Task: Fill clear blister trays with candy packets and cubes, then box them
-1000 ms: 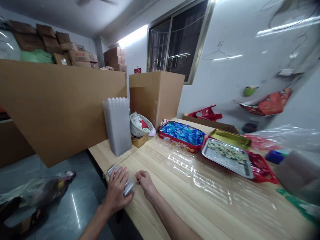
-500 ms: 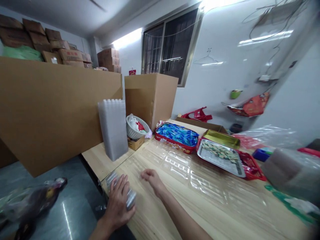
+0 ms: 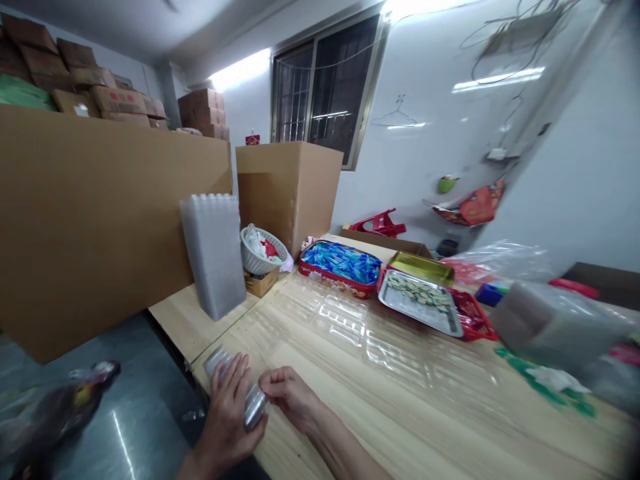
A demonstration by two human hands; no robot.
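A small stack of clear plastic trays [image 3: 256, 405] lies at the left edge of the wooden table, partly hidden under my left hand [image 3: 231, 407]. That hand lies over the stack with fingers stretched across it and the thumb around its near end, holding it down. My right hand [image 3: 293, 395] is at the stack's right side, thumb and forefinger pinched at the edge of a tray. Beyond, several clear trays [image 3: 345, 320] are spread flat on the tabletop. A tall stack of translucent plastic trays [image 3: 214, 257] stands upright behind my hands.
A red tin [image 3: 340, 283] of blue packets stands at the back, beside a metal tray [image 3: 445, 320] of small pale green-edged pieces and a gold tray [image 3: 425, 268]. A white basket [image 3: 257, 260] and large cardboard boxes [image 3: 115, 213] stand left. Bagged items [image 3: 545, 327] lie right.
My right hand has moved left to the stack and now pinches at its edge. My left hand stays on the stack. The view has shifted slightly to the right.
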